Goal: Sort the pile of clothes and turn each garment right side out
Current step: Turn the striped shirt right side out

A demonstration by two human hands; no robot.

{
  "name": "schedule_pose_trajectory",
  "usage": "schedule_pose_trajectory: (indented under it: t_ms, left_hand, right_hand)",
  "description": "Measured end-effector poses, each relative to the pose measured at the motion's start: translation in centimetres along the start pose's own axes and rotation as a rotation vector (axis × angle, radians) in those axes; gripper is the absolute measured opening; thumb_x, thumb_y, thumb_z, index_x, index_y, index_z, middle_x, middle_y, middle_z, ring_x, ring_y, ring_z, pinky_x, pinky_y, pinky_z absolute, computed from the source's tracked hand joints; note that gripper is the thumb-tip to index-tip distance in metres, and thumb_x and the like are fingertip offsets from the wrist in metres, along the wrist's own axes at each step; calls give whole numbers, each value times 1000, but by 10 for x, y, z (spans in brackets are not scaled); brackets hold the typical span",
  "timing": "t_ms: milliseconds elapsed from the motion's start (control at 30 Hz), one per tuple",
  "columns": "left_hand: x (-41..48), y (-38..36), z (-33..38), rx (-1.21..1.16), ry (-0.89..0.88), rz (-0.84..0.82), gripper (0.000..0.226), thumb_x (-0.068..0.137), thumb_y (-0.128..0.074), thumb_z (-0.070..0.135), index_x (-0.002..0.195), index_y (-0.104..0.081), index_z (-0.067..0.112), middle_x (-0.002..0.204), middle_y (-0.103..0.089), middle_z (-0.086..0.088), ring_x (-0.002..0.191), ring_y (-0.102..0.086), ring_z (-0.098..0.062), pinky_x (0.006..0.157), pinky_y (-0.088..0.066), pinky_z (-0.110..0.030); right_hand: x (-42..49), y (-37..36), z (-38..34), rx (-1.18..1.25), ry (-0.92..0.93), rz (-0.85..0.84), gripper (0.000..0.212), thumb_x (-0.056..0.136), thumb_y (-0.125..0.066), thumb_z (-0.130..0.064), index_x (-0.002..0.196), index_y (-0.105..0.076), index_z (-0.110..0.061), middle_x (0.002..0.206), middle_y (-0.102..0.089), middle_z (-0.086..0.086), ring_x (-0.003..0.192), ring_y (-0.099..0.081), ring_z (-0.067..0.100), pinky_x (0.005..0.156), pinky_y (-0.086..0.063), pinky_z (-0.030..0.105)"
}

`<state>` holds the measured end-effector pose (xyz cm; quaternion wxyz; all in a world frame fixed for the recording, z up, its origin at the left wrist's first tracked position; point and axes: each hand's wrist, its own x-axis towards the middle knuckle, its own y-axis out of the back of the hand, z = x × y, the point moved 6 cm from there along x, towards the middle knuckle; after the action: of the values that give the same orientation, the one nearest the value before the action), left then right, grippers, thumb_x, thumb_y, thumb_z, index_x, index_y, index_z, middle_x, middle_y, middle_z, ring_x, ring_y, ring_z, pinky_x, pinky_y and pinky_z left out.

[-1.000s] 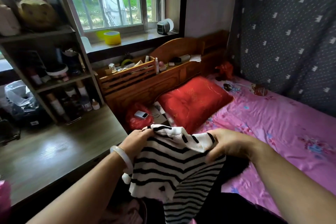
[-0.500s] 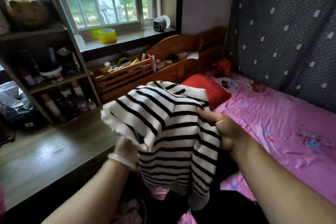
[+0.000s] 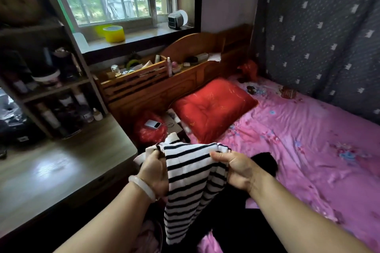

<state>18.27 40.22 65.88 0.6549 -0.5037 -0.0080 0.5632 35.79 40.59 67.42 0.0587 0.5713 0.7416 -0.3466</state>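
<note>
A white knit top with black stripes [image 3: 191,187] hangs in front of me, over the near edge of the bed. My left hand [image 3: 154,172], with a pale bangle on the wrist, grips its upper left edge. My right hand [image 3: 236,166] pinches the upper right edge, so the top edge stretches flat between both hands. The rest of the top droops down. Dark garments [image 3: 261,162] lie on the bed under and behind it. A pink garment [image 3: 147,236] shows at the bottom.
The bed has a pink floral sheet [image 3: 308,150] and a red pillow [image 3: 211,107] by the wooden headboard [image 3: 185,80]. A wooden desk [image 3: 61,170] and a cluttered shelf [image 3: 41,88] stand on the left. A red bag [image 3: 148,133] carries a power bank.
The striped top was bundled and lifted high half a second ago. Both hands have since lowered it and pulled its top edge out flat.
</note>
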Motion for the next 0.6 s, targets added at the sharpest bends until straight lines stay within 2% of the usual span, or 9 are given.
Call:
schedule_pose_trajectory:
  t_ms: [67,133,167,267,333,433,500,533,600]
  left_hand:
    - [3,14,-1,45,44,45,90,87,-22,72,128,-57,0,125,-61,-24,111,-62,-39,96,-44,-50]
    - [3,18,-3,173,71,52,94,83,-26,76,124,-61,0,123,-63,-23,116,-58,-38,99,-43,-49]
    - [1,14,-4,247,70,41,81,85,-37,69,120,-64,1,120,-64,-23,116,-59,-37,99,-44,-47]
    - [0,11,7,539,-113,168,36,80,-70,11,113,-66,-2,117,-64,-29,104,-65,-39,95,-51,-48]
    - [-1,17,23,718,-305,339,55,68,-79,-1,119,-58,-3,116,-63,-29,99,-65,-35,92,-52,-48]
    - [-5,14,42,986,-514,387,118,55,-89,13,148,-18,29,136,-47,-5,121,-51,-21,104,-45,-42]
    - [-7,0,40,1289,-544,269,126,56,-87,18,149,-6,43,139,-41,6,123,-47,-12,104,-40,-26]
    - [-11,-9,37,1460,-537,226,117,61,-83,15,149,-11,41,136,-41,9,120,-45,-7,99,-36,-17]
    - [-16,-16,36,1792,-600,256,80,70,-76,12,140,-41,30,125,-47,8,116,-45,-8,95,-33,-15]
  right_hand:
    - [2,2,-4,-2,7,47,19,80,-64,-5,98,-68,-7,86,-73,13,73,-69,25,81,-55,43]
    - [1,-1,-6,-33,-4,42,19,85,-56,4,90,-70,-9,82,-73,12,69,-70,25,80,-55,47]
    - [0,-2,-7,-67,-14,47,24,86,-52,8,90,-70,-8,81,-73,12,66,-70,25,74,-57,46]
    - [-1,6,-12,-187,-53,214,20,84,-58,8,87,-67,-9,67,-71,7,52,-68,18,48,-57,31]
    - [0,18,-16,-203,-61,352,14,81,-64,4,79,-67,-9,60,-70,4,47,-66,15,46,-56,29]
    - [5,23,-21,-163,-13,408,14,79,-64,7,86,-67,-4,66,-72,7,56,-69,17,61,-59,33]
    - [9,19,-24,-182,78,346,54,73,-66,15,119,-52,-9,92,-71,14,73,-71,23,78,-59,37]
    - [10,15,-26,-265,117,293,85,68,-69,17,141,-39,-15,108,-65,16,86,-68,26,87,-56,37]
    - [8,-2,-27,-623,173,155,100,59,-73,14,144,-38,-25,114,-62,14,93,-62,22,86,-51,32]
